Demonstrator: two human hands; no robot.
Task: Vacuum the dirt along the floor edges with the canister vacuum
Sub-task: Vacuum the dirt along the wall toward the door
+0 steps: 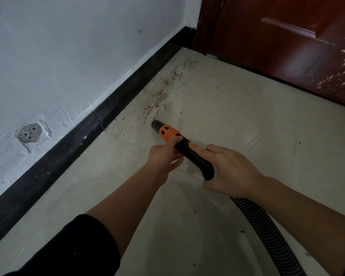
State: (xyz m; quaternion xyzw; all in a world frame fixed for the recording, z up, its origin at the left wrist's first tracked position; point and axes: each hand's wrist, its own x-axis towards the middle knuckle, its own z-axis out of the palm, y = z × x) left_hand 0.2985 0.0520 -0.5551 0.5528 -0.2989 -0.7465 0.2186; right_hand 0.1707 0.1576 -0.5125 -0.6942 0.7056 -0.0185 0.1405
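The hose handle (195,158), a black tube with an orange collar (168,133), lies low over the floor (247,116) in the middle of the view, its open nozzle (155,124) pointing far and left toward the wall edge. The nozzle sits at the near end of a trail of brown dirt (161,92) running along the black baseboard (68,140) to the far corner, so the aim seems chosen to follow that line. The left hand (163,154) grasps the tube just behind the collar, fingers curled round it, probably to steer the tip. The right hand (229,170) wraps the rear bend of the handle, forefinger laid along the top, likely taking the weight and the push. From under that hand the ribbed hose (263,232) trails near and right out of view, clear of the dirt. It presumably leads to the canister, which is the one container in this job, but the canister is not in view and its contents cannot be told. Whether the nozzle touches the floor is unclear. Scattered specks also lie on the near floor. Beyond the baseboard rises a pale wall (68,46) with a rough patch (28,133), and a dark red door (287,46) closes the far right corner.
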